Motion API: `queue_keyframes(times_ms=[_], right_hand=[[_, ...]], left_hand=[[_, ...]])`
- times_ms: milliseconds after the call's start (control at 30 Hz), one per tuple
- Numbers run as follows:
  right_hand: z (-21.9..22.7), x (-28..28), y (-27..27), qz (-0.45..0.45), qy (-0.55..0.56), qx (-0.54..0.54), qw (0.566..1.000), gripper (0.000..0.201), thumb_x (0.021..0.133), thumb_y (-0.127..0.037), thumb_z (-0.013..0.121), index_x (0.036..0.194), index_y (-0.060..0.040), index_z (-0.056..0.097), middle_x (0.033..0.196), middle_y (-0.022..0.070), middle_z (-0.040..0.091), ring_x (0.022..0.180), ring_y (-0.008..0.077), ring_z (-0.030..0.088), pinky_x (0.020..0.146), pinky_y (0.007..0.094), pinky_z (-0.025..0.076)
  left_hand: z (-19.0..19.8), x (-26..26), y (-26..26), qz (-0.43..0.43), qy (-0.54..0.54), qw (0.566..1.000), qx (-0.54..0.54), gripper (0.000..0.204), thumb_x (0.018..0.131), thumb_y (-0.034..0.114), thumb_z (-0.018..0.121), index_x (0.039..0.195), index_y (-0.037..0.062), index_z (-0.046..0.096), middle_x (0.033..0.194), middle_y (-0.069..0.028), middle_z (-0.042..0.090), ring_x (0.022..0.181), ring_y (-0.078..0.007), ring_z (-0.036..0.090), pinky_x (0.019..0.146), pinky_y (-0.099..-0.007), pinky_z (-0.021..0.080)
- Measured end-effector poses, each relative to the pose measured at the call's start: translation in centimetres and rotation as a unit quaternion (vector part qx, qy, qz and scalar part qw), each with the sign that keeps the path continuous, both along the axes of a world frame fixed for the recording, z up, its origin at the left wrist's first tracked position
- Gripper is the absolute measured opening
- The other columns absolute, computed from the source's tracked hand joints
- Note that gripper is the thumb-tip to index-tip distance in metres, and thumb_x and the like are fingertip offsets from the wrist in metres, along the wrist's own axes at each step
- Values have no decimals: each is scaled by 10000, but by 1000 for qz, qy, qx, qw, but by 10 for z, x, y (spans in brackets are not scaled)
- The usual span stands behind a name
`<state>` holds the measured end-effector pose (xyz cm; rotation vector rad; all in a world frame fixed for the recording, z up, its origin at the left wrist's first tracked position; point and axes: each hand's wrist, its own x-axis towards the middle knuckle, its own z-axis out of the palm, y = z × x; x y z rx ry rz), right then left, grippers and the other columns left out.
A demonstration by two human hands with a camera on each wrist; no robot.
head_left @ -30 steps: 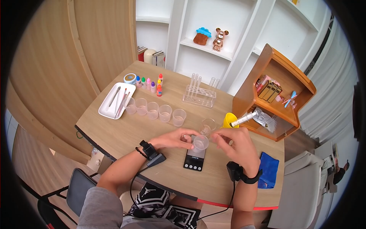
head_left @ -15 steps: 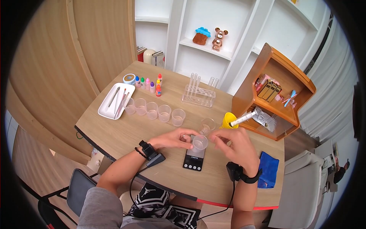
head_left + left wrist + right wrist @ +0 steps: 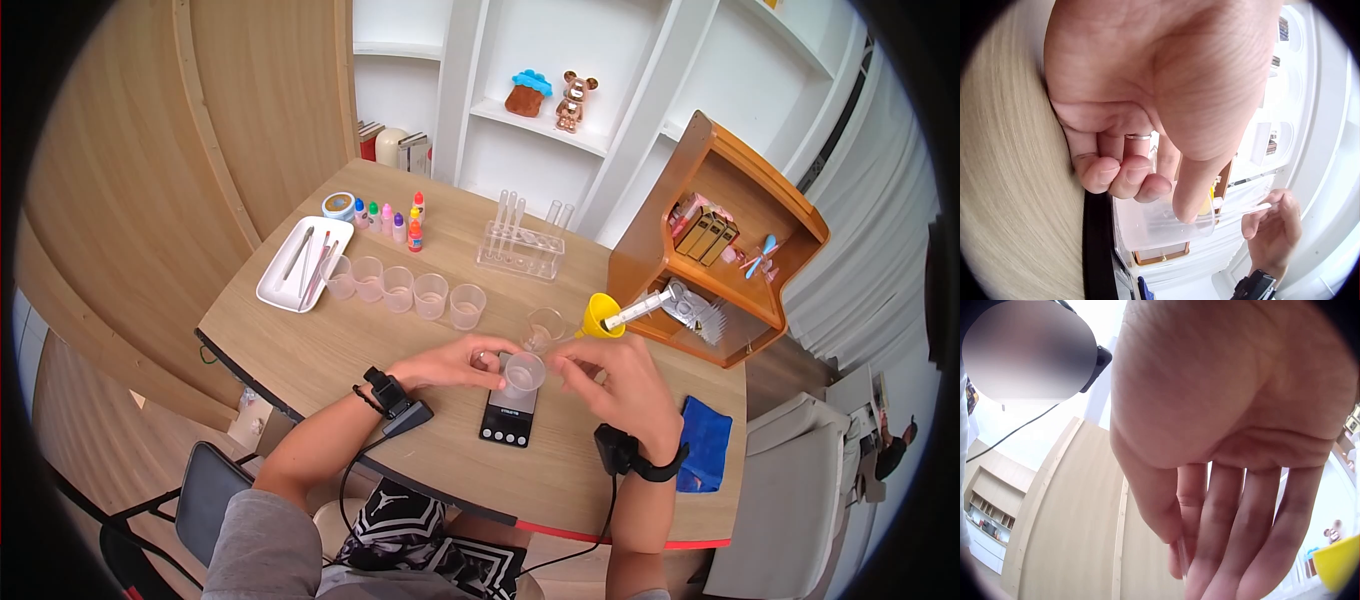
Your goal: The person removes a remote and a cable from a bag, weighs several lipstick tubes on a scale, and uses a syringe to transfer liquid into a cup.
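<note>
A clear plastic cup (image 3: 524,376) stands on a small black digital scale (image 3: 507,424) in the head view. My left hand (image 3: 452,362) holds the cup's side between thumb and fingers; the thumb lies along its wall in the left wrist view. My right hand (image 3: 622,388) is just right of the cup, pinching a thin, clear stick (image 3: 1182,555) between thumb and fingers. The left wrist view shows that stick slanting from the right hand toward the cup (image 3: 1147,231). Right behind the cup is a clear glass beaker (image 3: 545,329).
Several clear cups (image 3: 430,297) stand in a row at left, near a white tray (image 3: 262,290) of slim tools and small colored bottles (image 3: 387,218). A test tube rack (image 3: 521,252) stands behind. To the right are a yellow cup (image 3: 598,312), a syringe (image 3: 640,308), a wooden shelf (image 3: 640,215) and blue cloth (image 3: 704,445).
Both hands stay at the cup on the scale, almost unmoved. Only a slight shift of the right fingers shows.
</note>
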<state>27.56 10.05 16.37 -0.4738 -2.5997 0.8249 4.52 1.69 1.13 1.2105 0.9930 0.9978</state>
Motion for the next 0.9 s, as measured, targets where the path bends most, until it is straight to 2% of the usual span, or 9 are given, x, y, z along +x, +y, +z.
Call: queue_keyframes(times_ms=[167, 233, 333, 400, 533, 633, 700, 767, 900], right_hand=[[4, 10, 6, 3, 42, -19, 999, 143, 928, -85, 637, 926, 22, 733, 720, 151, 694, 610, 238, 696, 589, 326, 532], [13, 20, 10, -38, 103, -30, 993, 148, 944, -56, 621, 919, 42, 729, 746, 122, 726, 595, 169, 697, 589, 278, 540], [17, 28, 16, -106, 204, -68, 971, 156, 963, -43, 608, 931, 61, 721, 767, 110, 741, 609, 142, 704, 594, 252, 538], [18, 23, 16, -128, 215, -54, 967, 171, 980, -54, 602, 954, 75, 711, 768, 124, 739, 624, 146, 711, 601, 244, 535], [4, 10, 17, -158, 172, -10, 972, 166, 977, -77, 624, 985, 70, 702, 734, 134, 721, 612, 176, 706, 597, 278, 541], [-7, 5, 20, -114, 76, 28, 990, 145, 942, -76, 647, 1014, 31, 713, 703, 191, 666, 622, 293, 689, 602, 356, 523], [-7, 2, 18, -110, 57, 35, 992, 139, 935, -71, 648, 1009, 26, 715, 706, 198, 663, 628, 316, 680, 613, 374, 521], [-10, 2, 19, -106, 36, 41, 993, 134, 928, -65, 649, 1004, 21, 717, 708, 205, 660, 635, 340, 671, 624, 392, 519], [-15, 1, 21, -86, 14, 45, 995, 137, 909, -35, 647, 1017, 16, 714, 731, 214, 669, 678, 359, 683, 642, 409, 526]], left_hand=[[-6, -1, 2, -7, -8, 1000, 16, 470, 943, 153, 737, 1390, 134, 592, 704, 126, 465, 651, -3, 382, 606, -200, 308], [-6, -1, 2, -7, -3, 1000, 17, 475, 945, 154, 736, 1396, 136, 587, 701, 124, 465, 652, -3, 382, 609, -201, 308], [-6, -2, 2, -13, 0, 1000, 21, 498, 950, 151, 730, 1418, 142, 562, 707, 118, 474, 652, -6, 385, 614, -203, 309], [-5, -1, 2, -21, -1, 1000, 23, 515, 953, 148, 725, 1434, 146, 541, 715, 113, 483, 650, -8, 388, 616, -206, 310], [-3, -3, -1, 5, -9, 1000, 30, 370, 942, 113, 731, 1251, 124, 528, 769, 96, 517, 702, -11, 425, 650, -215, 343], [2, -10, -4, 18, -10, 1000, 4, 290, 935, 83, 734, 1076, 119, 483, 793, 83, 534, 730, -13, 445, 662, -227, 375], [0, -12, -5, 27, -5, 1000, -2, 281, 933, 83, 736, 982, 119, 462, 782, 78, 526, 717, -17, 439, 639, -234, 373], [-7, -14, -3, -10, 112, 991, 73, 306, 932, 115, 743, 876, 97, 443, 756, 72, 502, 689, -27, 419, 604, -249, 367], [2, -9, -12, -67, 207, 973, 73, 328, 912, 185, 764, 790, 56, 489, 699, 35, 525, 640, -70, 458, 584, -277, 387]])
